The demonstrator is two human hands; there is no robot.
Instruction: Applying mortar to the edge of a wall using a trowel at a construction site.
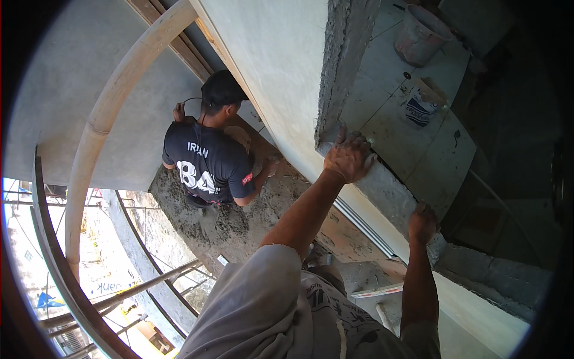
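My left hand rests with fingers apart and slightly bent on the rough concrete ledge of a wall opening, at the foot of the plastered jamb. Lower right, my right hand has its fingers curled over the same ledge. Beyond the ledge is a tiled floor with a stained bucket and a printed bag on it. Below the ledge, pale rods lie along the wall.
A co-worker in a dark shirt and cap crouches at left on a mortar-streaked surface. A curved bamboo pole rises beside them. Curved bars border a bright drop at lower left. A pale strip lies below me.
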